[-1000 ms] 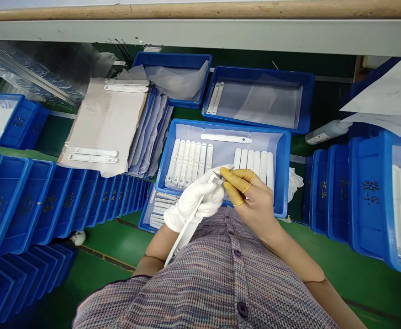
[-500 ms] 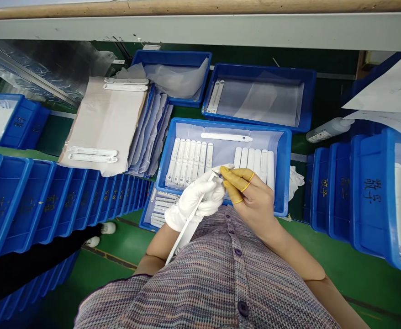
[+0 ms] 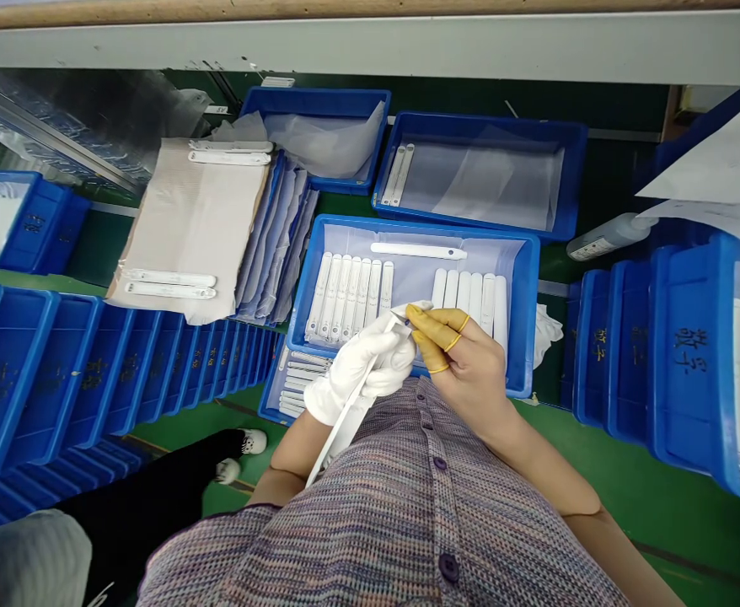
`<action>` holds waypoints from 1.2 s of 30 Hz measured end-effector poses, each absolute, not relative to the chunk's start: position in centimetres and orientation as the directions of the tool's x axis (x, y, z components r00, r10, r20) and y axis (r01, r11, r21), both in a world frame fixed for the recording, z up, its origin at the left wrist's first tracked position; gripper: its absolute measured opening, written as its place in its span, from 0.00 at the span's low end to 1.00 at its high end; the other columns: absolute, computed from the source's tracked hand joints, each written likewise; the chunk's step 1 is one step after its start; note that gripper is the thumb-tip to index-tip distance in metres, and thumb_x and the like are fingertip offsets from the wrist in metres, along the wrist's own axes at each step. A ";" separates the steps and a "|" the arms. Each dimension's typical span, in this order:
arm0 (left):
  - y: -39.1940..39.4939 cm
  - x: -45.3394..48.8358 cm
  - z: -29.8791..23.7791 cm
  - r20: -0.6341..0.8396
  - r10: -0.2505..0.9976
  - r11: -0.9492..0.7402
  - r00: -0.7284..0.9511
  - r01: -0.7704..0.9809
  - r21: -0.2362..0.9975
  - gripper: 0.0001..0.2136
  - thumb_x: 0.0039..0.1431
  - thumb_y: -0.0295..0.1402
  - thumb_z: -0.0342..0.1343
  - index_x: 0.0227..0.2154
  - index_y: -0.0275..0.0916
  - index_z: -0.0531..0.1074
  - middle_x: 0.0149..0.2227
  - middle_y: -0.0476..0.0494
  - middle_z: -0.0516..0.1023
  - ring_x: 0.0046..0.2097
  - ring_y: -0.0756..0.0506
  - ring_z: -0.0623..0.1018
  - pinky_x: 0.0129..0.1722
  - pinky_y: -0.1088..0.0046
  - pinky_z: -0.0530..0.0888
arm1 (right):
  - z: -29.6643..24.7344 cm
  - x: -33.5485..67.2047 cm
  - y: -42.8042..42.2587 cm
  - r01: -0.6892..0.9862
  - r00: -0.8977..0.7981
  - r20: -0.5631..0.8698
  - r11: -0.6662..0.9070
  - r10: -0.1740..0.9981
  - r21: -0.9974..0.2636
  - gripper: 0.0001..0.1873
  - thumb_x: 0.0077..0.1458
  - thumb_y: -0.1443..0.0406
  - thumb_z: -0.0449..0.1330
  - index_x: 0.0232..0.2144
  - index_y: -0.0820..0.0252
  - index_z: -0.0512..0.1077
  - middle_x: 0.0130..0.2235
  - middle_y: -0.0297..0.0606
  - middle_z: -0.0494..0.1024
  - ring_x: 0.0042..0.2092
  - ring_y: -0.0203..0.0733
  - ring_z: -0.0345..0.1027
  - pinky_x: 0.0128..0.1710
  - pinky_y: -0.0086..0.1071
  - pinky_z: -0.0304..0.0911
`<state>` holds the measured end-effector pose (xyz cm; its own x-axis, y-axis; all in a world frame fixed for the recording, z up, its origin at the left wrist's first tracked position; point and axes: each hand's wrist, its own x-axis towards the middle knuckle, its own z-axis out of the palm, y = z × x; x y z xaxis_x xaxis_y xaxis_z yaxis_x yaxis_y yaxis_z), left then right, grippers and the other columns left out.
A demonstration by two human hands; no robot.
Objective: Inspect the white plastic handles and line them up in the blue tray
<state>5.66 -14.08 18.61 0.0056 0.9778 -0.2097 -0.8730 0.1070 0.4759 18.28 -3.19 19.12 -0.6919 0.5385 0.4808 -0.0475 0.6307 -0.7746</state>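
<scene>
My left hand (image 3: 362, 371), in a white glove, is closed around a long flat white plastic strip (image 3: 345, 434) that slants down toward my shirt. My right hand (image 3: 464, 354) wears yellow finger cots on several fingers and pinches at the strip's upper end. Something small and dark shows between those fingertips, too small to name. Beneath both hands is a blue tray (image 3: 528, 312) lined with translucent sheet. It holds a left row of white strips (image 3: 351, 295), a right row of similar strips (image 3: 471, 295) and one single strip (image 3: 417, 251) lying crosswise at the back.
Two more blue trays stand behind, one with two strips (image 3: 399, 175). At left, a cardboard-topped stack (image 3: 186, 219) carries several strips. Nested blue bins (image 3: 92, 362) line the left, others (image 3: 679, 362) the right, near a bottle (image 3: 610, 236). Another person's legs (image 3: 155, 489) are at lower left.
The other person at lower left has moved further into view, to the right. My hands and the strip hold nearly the same position.
</scene>
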 end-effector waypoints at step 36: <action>-14.2 5.3 19.1 -0.230 0.973 0.134 0.025 -0.872 0.471 0.21 0.62 0.40 0.62 0.54 0.44 0.63 0.23 0.57 0.67 0.14 0.56 0.49 0.10 0.83 0.48 | 19.4 18.3 -3.5 -0.042 -0.694 0.478 0.633 0.538 -0.773 0.25 0.64 0.74 0.60 0.59 0.47 0.74 0.50 0.39 0.81 0.52 0.41 0.77 0.51 0.40 0.80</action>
<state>5.34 -14.19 19.06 0.0248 0.9728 -0.2302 -0.8717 0.1338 0.4714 18.34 -3.51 19.38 -0.6942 0.5379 0.4782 -0.0421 0.6329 -0.7731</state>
